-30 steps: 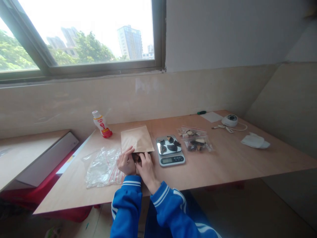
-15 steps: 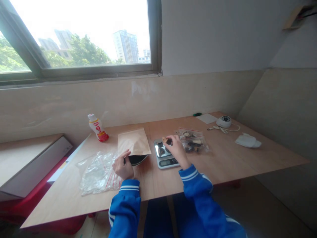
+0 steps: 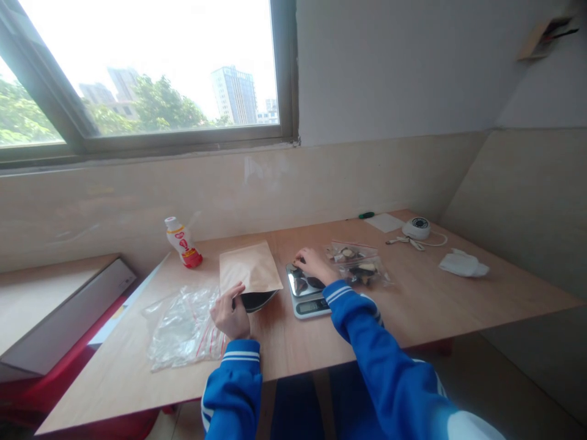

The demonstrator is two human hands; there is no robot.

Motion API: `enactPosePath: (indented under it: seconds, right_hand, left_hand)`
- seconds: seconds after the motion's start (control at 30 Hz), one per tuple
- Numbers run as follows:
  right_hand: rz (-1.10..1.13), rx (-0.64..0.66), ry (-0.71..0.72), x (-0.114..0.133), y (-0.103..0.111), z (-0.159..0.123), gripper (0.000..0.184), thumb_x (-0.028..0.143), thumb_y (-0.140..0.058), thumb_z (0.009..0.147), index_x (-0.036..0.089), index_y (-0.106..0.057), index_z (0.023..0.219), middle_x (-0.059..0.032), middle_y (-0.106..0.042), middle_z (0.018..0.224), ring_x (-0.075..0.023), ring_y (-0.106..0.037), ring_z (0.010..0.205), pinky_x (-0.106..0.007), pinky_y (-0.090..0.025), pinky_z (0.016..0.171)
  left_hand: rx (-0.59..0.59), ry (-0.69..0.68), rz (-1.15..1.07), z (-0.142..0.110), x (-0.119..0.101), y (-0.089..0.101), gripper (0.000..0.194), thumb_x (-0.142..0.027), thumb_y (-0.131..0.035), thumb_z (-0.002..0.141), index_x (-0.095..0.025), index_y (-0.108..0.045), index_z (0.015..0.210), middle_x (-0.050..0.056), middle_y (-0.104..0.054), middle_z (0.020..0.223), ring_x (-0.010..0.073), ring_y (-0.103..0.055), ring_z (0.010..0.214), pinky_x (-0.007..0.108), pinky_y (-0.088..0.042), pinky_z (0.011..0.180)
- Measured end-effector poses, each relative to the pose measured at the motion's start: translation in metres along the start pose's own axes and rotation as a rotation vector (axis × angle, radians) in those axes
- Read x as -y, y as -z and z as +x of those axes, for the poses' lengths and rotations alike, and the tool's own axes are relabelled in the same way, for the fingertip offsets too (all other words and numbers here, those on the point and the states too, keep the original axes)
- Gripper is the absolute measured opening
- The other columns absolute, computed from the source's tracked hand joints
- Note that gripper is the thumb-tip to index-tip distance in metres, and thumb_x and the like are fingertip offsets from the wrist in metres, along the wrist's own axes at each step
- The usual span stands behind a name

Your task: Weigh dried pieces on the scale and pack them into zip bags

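My left hand (image 3: 230,310) grips the lower edge of a brown kraft paper bag (image 3: 250,267), thumb at its mouth, which gapes and shows a dark inside. To the right, a small silver-topped kitchen scale (image 3: 301,307) carries several dark dried pieces (image 3: 299,285), which look like dried mushroom. Over the scale's far side, my right hand (image 3: 314,264) pinches a small brown dried mushroom piece (image 3: 300,261), mostly covered by the fingers. Whether that piece touches the scale, I cannot tell. Two clear zip bags with similar pieces (image 3: 364,271) lie just right of the scale.
Crumpled clear zip bags (image 3: 183,327) lie left of my left hand. A white-and-red bottle (image 3: 183,243) stands behind them. Toward the right are a white dome-shaped device (image 3: 416,228) with a cable, a white tissue (image 3: 463,264), a paper sheet (image 3: 385,222) and a green-handled tool (image 3: 366,215).
My right hand has moved left and away from me, lowering the dried piece toward the scale's far side. My left hand keeps its hold on the paper bag. The view has shifted slightly.
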State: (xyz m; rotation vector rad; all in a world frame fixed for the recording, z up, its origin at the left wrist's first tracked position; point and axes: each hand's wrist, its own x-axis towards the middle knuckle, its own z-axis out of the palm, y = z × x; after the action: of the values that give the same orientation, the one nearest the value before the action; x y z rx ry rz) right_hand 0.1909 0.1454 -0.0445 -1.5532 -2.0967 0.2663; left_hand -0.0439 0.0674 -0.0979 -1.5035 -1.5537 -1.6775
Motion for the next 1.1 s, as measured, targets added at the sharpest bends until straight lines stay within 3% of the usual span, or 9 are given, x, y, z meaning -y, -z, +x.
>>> enactPosePath:
  seconds: [0.27,0.37,0.47,0.57,0.63,0.73,0.9,1.1]
  right_hand:
    - [-0.002,0.020,-0.019,0.006,0.015,-0.009,0.024,0.022,-0.048,0.091,0.018,-0.071,0.086,-0.0095,-0.070,0.103,-0.0215,-0.060,0.101,-0.033,-0.036,0.089]
    - [0.017,-0.018,-0.022,0.008,0.025,-0.014,0.023,0.021,-0.047,0.092,0.018,-0.069,0.097,-0.0093,-0.068,0.109,-0.0201,-0.058,0.107,-0.034,-0.036,0.093]
    - [0.158,-0.118,0.023,0.022,0.040,-0.030,0.025,0.020,-0.044,0.092,0.018,-0.067,0.101,-0.0067,-0.067,0.108,-0.0170,-0.058,0.105,-0.031,-0.039,0.093]
    - [0.420,-0.157,0.106,0.053,0.046,-0.061,0.025,0.019,-0.043,0.092,0.020,-0.067,0.099,-0.0031,-0.068,0.101,-0.0149,-0.061,0.097,-0.029,-0.045,0.087]
    - [0.551,-0.136,0.135,0.078,0.038,-0.086,0.025,0.019,-0.043,0.092,0.021,-0.067,0.099,-0.0022,-0.069,0.098,-0.0144,-0.062,0.097,-0.029,-0.046,0.088]
    - [0.692,-0.037,0.175,0.106,0.005,-0.117,0.028,0.017,-0.042,0.091,0.022,-0.067,0.103,-0.0021,-0.068,0.102,-0.0144,-0.062,0.099,-0.029,-0.049,0.090]
    - [0.701,-0.169,0.026,0.120,-0.052,-0.133,0.045,0.012,-0.039,0.088,0.017,-0.048,0.132,-0.0094,-0.052,0.134,-0.0180,-0.047,0.126,-0.036,-0.040,0.107]
    - [0.591,-0.162,0.091,0.131,-0.055,-0.121,0.047,0.008,-0.034,0.088,0.015,-0.047,0.133,-0.0111,-0.052,0.134,-0.0200,-0.046,0.127,-0.039,-0.042,0.107]
  left_hand:
    - [0.000,-0.021,0.004,0.000,0.001,-0.001,0.018,-0.019,-0.052,0.087,-0.024,-0.069,0.084,0.001,-0.075,0.091,0.0185,-0.065,0.079,0.033,-0.039,0.078]
    - [0.002,-0.025,0.014,0.000,0.001,-0.001,0.017,-0.019,-0.053,0.086,-0.024,-0.069,0.084,0.001,-0.075,0.090,0.0183,-0.065,0.078,0.033,-0.040,0.077]
    - [0.003,-0.029,0.026,0.001,0.000,0.000,0.017,-0.019,-0.053,0.086,-0.024,-0.069,0.083,0.001,-0.075,0.090,0.0181,-0.065,0.078,0.032,-0.039,0.076]
    - [0.007,-0.030,0.028,0.000,0.000,-0.001,0.016,-0.019,-0.053,0.086,-0.024,-0.069,0.082,0.001,-0.075,0.090,0.0182,-0.065,0.077,0.032,-0.039,0.074]
    - [0.009,-0.025,0.023,0.000,0.001,-0.001,0.015,-0.019,-0.054,0.086,-0.023,-0.069,0.082,0.001,-0.075,0.089,0.0181,-0.065,0.076,0.032,-0.039,0.075]
    - [0.003,-0.019,0.003,0.000,0.001,0.000,0.016,-0.020,-0.053,0.086,-0.023,-0.069,0.082,0.002,-0.075,0.090,0.0177,-0.065,0.076,0.032,-0.040,0.077]
    - [0.014,-0.039,-0.005,0.000,0.001,0.001,0.016,-0.020,-0.054,0.086,-0.023,-0.069,0.082,0.002,-0.075,0.091,0.0172,-0.066,0.078,0.032,-0.040,0.078]
    - [-0.008,-0.012,0.015,0.000,0.000,0.001,0.018,-0.020,-0.054,0.086,-0.023,-0.070,0.080,0.002,-0.075,0.089,0.0170,-0.066,0.075,0.031,-0.040,0.074]
